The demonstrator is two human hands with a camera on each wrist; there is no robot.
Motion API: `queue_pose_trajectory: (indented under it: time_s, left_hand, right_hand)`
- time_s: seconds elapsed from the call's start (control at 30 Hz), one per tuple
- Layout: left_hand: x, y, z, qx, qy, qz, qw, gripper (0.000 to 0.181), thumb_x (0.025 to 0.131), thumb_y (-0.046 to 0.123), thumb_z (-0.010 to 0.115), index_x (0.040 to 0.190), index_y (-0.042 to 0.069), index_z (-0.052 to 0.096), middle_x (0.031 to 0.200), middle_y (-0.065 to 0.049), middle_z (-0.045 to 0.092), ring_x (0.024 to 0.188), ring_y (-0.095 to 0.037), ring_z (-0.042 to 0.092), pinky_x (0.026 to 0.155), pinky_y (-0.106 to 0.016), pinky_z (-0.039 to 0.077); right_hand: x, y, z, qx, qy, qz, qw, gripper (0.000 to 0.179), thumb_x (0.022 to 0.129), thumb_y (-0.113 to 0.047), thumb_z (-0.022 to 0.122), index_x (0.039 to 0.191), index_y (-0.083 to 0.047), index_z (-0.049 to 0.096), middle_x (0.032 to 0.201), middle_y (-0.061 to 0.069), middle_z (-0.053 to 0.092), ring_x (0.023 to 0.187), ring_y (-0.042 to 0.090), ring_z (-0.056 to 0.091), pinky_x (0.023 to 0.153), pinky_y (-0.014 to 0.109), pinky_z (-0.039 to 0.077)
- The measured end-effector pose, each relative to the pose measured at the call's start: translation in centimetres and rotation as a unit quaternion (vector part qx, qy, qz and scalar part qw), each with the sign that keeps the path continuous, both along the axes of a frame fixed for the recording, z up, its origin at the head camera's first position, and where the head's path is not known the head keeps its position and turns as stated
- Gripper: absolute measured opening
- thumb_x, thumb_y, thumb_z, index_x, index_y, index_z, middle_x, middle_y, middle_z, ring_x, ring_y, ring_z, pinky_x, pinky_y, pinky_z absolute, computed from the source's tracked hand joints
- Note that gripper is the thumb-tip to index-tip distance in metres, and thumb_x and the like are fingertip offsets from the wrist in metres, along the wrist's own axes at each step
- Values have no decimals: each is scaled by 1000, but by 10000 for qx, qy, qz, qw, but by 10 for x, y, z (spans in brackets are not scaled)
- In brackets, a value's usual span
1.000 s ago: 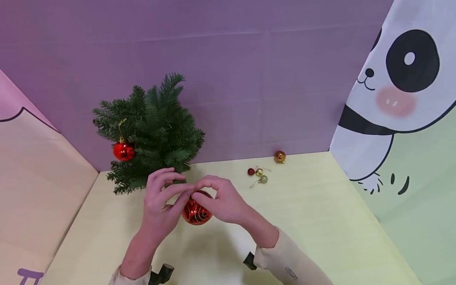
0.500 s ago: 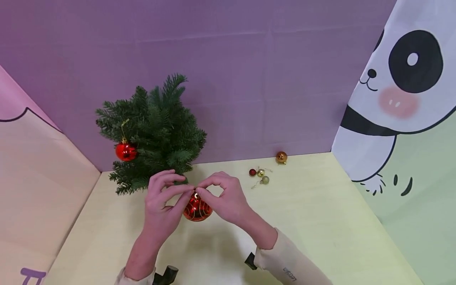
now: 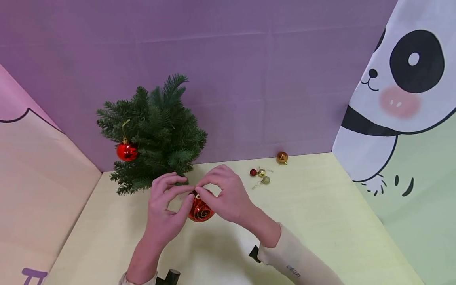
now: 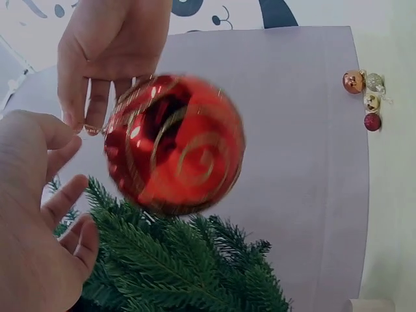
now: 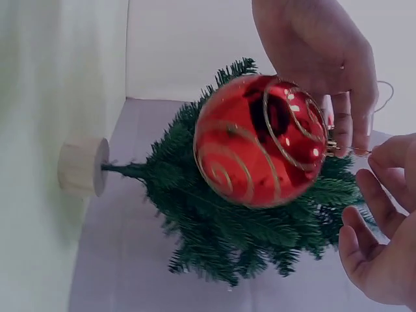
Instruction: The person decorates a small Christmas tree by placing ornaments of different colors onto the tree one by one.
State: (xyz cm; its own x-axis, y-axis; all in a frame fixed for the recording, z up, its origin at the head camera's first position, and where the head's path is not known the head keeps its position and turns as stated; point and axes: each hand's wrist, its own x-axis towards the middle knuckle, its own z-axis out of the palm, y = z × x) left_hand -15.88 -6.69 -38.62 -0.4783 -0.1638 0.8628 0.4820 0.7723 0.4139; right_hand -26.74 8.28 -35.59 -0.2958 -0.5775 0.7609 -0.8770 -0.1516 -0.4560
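Note:
A large red Christmas ball [image 3: 201, 211] with gold glitter swirls hangs by a thin gold string [image 5: 354, 149] between my hands. My right hand [image 3: 228, 194] pinches this string above the ball's cap with thumb and index finger. My left hand [image 3: 167, 209] holds its index finger and thumb tips at the string, close to the right fingertips. Whether they pinch the string is too small to tell. Its other fingers are loosely bent. Behind stands a small green Christmas tree [image 3: 160, 130] on a round wooden base [image 5: 81, 168], with a smaller red ball [image 3: 126, 152] hanging at its left side.
On the pale table [image 3: 320, 221], right of the tree, lie a dark red bauble [image 3: 253, 172], a shiny gold bauble [image 3: 261, 173] and a glittery gold bauble [image 3: 265, 180]. A copper bauble [image 3: 282, 158] lies nearest the purple backdrop [image 3: 231, 79]. Printed panels stand at both sides.
The large red ball has turned on its string and shifted slightly right. My left thumb and index fingertips have parted a little. The right hand stays at the string.

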Motion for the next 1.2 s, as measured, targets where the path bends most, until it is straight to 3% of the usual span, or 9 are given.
queue_pose_trajectory:
  time_s: [0.13,0.27,0.47,0.73,0.97,1.2]
  left_hand:
    - [3,3,5,34,-155,28,9999,28,92,32,66,88,7,77,106,-13,64,116,-42,46,94,-39,36]
    - [4,5,10,78,-307,-37,9995,11,86,16,73,85,6,77,107,-12,64,119,-38,46,87,-35,41]
    - [3,11,12,251,-358,-50,9990,5,78,3,75,82,6,76,107,-11,65,116,-38,47,98,-41,35]
    - [-4,14,18,-60,-136,638,9979,11,82,15,70,77,6,74,106,-12,64,117,-41,46,99,-55,31]
    - [-12,15,28,-508,18,1248,9909,16,84,16,67,75,4,72,102,-17,64,111,-44,49,99,-56,32]
    - [-19,17,41,-595,120,1616,9850,15,84,13,67,76,1,72,102,-19,64,105,-41,52,91,-55,39]
  right_hand:
    - [0,3,11,195,309,-1,9993,6,87,-14,71,85,-14,77,83,-8,69,89,9,54,79,22,43]
    - [0,5,17,412,360,32,9985,7,87,-14,71,84,-15,77,84,-8,68,91,8,54,82,23,43]
    - [1,7,23,599,478,136,9970,7,88,-16,71,85,-16,77,85,-10,68,92,8,55,84,20,43]
    - [-9,11,24,679,529,-14,9963,5,87,-13,70,85,-14,75,85,-7,68,92,9,55,82,22,45]
    - [-16,6,25,743,669,-199,9948,7,88,-13,67,85,-14,73,87,-7,68,92,11,55,80,23,46]
    - [-21,-2,35,717,699,-241,9947,7,88,-14,68,87,-14,74,87,-6,68,92,12,55,81,24,45]
